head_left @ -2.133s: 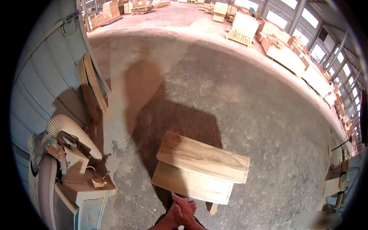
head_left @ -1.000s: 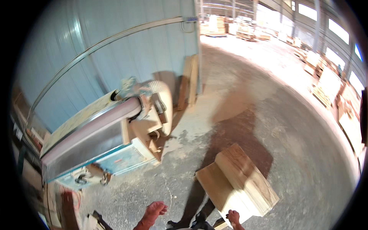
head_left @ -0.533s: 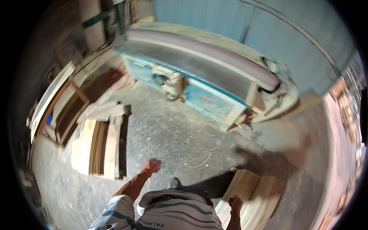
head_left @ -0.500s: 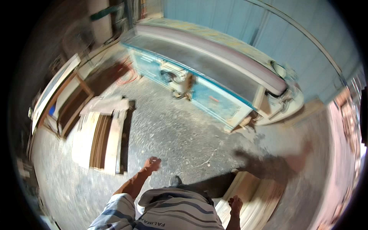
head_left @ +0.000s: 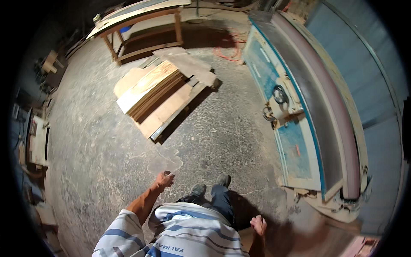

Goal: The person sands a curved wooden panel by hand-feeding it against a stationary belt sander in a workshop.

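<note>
Left hand: the left hand (head_left: 164,180) hangs free over the concrete floor (head_left: 98,158), fingers loosely curled, half closed. It holds nothing and touches nothing.
Right hand: the right hand (head_left: 258,224) is low beside the hip, fingers spread a little and pointing down. It is just above a pale wooden piece (head_left: 245,240) at the lower edge; I cannot tell if the fingers touch it or grip it.
Nearest things: the person's two dark shoes (head_left: 209,188) stand on the floor between the hands. The striped shirt (head_left: 180,231) fills the lower middle.
Stack of boards: a pile of plywood boards (head_left: 156,92) lies on the floor well ahead of the left hand, resting on larger flat panels.
Machine: a long blue and cream belt sander (head_left: 308,111) runs along the right side, near the right hand but apart from it.
Table: a wooden frame table (head_left: 141,25) stands behind the boards.
Hidden or unclear: the wooden piece under the right hand is mostly covered by the body and cut by the picture's edge. The left rim is dark, and the things there are too blurred to name.
</note>
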`<action>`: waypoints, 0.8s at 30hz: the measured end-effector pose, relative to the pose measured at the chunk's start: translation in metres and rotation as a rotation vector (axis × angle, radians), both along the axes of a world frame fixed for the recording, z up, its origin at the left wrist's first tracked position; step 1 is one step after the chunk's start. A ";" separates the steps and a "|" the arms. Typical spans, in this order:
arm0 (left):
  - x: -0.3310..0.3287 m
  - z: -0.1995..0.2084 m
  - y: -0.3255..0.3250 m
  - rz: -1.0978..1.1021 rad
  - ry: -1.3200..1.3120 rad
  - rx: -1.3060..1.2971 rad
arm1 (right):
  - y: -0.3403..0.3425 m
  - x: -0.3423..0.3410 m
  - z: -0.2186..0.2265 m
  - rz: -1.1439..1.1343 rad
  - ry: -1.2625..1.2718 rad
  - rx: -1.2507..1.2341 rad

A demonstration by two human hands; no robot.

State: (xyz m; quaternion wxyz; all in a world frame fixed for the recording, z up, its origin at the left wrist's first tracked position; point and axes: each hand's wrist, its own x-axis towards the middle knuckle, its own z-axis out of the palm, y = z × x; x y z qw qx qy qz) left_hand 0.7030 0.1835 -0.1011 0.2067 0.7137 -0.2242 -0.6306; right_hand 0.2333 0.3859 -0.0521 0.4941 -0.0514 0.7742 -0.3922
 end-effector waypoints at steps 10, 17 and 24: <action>-0.034 0.060 -0.029 0.218 -0.082 -0.044 | -0.154 -0.071 -0.144 0.433 0.182 -0.181; -0.073 0.101 -0.061 0.204 -0.033 -0.151 | -0.257 -0.072 -0.094 0.368 0.012 -0.033; -0.045 0.071 -0.061 0.354 -0.103 -0.056 | -0.339 -0.057 -0.094 0.401 -0.003 -0.008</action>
